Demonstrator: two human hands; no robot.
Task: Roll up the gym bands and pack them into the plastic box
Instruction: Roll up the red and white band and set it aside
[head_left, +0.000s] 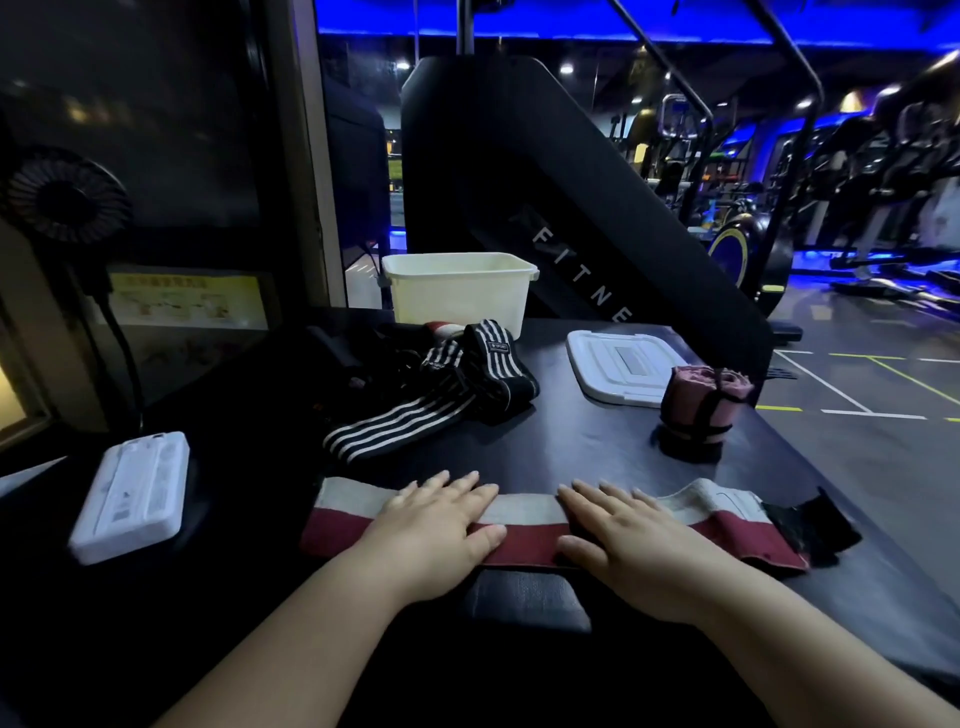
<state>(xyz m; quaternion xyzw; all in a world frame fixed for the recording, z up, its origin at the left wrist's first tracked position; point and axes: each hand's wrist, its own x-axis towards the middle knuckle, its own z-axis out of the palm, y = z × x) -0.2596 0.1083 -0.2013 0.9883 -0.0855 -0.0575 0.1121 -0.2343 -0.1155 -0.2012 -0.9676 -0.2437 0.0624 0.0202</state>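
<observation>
Red-and-white gym band (524, 512) lies flat on the dark table (597, 447) at 6 o'clock, close to the near edge, with its long axis running 9 to 3 o'clock. A black velcro tab (810, 530) sits at the 3 o'clock end. I read both hands as flat: left hand (441, 525) and right hand (623, 530) rest palm down on the band with fingers straight, pressing it and gripping nothing. A short bare stretch of band shows between them. Left hand is nearer the plain 9 o'clock end, right hand nearer the tab end. My call: the roll should start at the plain end and travel toward 3 o'clock so the tab finishes outside, which makes the left hand the starter. Plastic box (460, 291) is at 12 o'clock at the far table edge, open, contents not visible from here. Its lid (623, 371) lies flat at 1 o'clock. Rolled pink band (701, 405), strapped shut, stands just beside the lid at 2 o'clock and is not yet boxed. Striped bands (441, 395) lie heaped and unrolled at 11 o'clock in front of the box. White device (132, 496) is at 9 o'clock, well apart.
</observation>
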